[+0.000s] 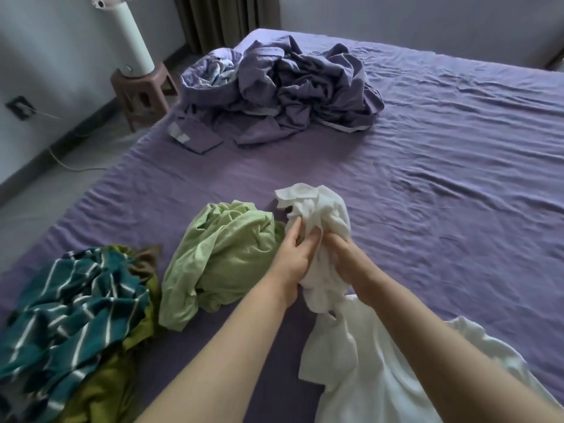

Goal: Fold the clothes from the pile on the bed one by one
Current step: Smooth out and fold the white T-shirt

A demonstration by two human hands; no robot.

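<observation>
While both my hands bunch the white garment (320, 239) above the bed (457, 178), just right of the green shirt (219, 257), the left hand (293, 254) and right hand (341, 254) have fingers curled tight into the cloth. I judge the step is best done by finding a hem or shoulder seam, then shaking the garment flat beside the striped pile (70, 306).

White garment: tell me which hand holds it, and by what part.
Both. The left hand and the right hand grip the white garment at a bunched-up part near its far end; which part of the garment that is cannot be told.
</observation>
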